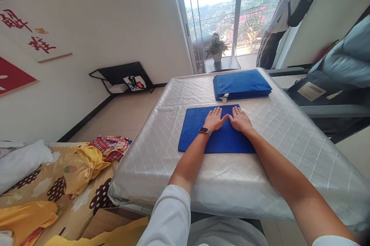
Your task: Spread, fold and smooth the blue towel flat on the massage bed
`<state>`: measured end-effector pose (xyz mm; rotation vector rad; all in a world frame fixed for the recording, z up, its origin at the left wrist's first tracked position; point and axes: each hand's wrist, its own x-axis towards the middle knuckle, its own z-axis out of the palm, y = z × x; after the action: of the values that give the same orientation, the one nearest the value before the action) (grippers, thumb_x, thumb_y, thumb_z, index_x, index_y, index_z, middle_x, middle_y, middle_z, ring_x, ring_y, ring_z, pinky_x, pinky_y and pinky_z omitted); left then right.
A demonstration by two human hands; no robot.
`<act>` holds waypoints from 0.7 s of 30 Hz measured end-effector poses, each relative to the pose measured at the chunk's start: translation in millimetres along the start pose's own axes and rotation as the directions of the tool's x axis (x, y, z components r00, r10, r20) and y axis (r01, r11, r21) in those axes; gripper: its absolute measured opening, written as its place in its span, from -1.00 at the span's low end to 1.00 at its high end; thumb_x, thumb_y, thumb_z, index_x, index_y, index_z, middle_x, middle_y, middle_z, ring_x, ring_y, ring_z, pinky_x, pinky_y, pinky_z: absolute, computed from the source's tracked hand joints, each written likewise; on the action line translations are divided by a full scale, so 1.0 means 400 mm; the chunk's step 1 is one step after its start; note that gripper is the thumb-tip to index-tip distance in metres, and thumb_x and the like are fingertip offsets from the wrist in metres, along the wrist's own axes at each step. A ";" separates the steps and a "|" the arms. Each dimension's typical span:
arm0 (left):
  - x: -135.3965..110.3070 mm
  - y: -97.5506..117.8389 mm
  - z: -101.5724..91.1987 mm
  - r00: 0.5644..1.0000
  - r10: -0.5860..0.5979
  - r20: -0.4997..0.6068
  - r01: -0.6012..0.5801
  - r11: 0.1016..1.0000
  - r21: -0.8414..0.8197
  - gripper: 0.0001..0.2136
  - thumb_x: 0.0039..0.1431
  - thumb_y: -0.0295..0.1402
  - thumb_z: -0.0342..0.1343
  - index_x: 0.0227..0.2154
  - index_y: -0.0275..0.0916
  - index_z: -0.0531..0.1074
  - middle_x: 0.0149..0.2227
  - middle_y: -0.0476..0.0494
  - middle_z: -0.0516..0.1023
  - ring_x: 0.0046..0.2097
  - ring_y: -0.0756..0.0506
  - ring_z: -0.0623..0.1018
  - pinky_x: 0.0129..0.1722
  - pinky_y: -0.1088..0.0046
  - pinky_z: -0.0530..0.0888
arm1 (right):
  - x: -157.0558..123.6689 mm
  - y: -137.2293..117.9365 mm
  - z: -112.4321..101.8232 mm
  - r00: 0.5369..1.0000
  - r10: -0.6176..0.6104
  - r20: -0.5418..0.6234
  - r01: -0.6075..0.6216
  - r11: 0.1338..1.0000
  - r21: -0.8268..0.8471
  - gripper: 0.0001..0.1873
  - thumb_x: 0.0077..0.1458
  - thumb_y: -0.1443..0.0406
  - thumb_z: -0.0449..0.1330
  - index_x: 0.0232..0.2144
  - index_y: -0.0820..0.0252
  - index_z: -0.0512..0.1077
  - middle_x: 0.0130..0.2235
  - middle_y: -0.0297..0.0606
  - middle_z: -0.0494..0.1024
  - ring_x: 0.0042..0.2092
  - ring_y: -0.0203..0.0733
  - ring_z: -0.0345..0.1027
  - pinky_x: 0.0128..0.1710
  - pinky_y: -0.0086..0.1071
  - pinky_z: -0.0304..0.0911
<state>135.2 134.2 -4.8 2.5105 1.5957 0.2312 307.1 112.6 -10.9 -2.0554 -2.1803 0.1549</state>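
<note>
A blue cloth (222, 138), which looks like a towel, lies flat and folded into a rectangle on a plastic-wrapped mattress (162, 142). My left hand (214, 118) rests palm down on its upper middle, fingers stretched out, with a watch on the wrist. Beside it my right hand (240, 119) lies flat on the same cloth, fingers extended. The two thumbs touch or nearly touch. Just beyond the cloth sits a stack of folded blue cloths (243, 82) with a white tag at its near left corner.
To the left is a bed (37, 184) with yellow patterned bedding and clothes. A dark armchair (323, 91) with a grey jacket stands on the right. Behind the mattress are a chair with a potted plant (216, 47) and a glass door. A black rack (124, 76) leans by the wall.
</note>
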 end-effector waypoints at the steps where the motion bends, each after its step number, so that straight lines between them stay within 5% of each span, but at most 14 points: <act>1: -0.015 -0.033 -0.011 1.000 -0.028 0.005 0.027 1.000 0.015 -0.23 0.42 0.13 -0.51 0.46 -0.27 0.02 0.50 -0.20 -0.01 0.50 -0.14 -0.03 0.48 0.20 -0.08 | 0.002 0.000 0.001 1.000 0.002 0.000 -0.002 1.000 0.003 -0.21 0.41 0.07 -0.30 0.47 0.51 -0.04 0.50 0.00 -0.10 0.50 -0.04 -0.26 0.46 -0.14 -0.27; 10: -0.158 -0.281 -0.080 0.963 -0.268 0.004 0.266 0.960 0.091 -0.23 0.43 0.12 -0.52 0.47 -0.32 -0.05 0.51 -0.22 -0.11 0.51 -0.14 -0.08 0.47 0.21 -0.09 | 0.007 0.005 0.005 1.000 0.004 0.011 -0.004 1.000 0.000 -0.22 0.41 0.08 -0.30 0.47 0.51 -0.04 0.50 -0.02 -0.10 0.50 -0.06 -0.26 0.46 -0.16 -0.29; 21: -0.165 -0.304 -0.072 0.964 -0.267 -0.014 0.267 0.962 0.049 -0.18 0.42 0.14 -0.51 0.46 -0.42 -0.03 0.50 -0.33 -0.10 0.50 -0.22 -0.05 0.46 0.17 -0.06 | 0.009 0.008 0.002 1.000 -0.001 0.021 0.001 1.000 0.000 -0.22 0.41 0.07 -0.30 0.47 0.51 -0.04 0.50 -0.02 -0.10 0.50 -0.05 -0.25 0.46 -0.12 -0.25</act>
<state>-5.9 126.9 -5.7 2.2951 1.9408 0.1675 310.0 116.5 -12.0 -2.0621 -2.1930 0.1778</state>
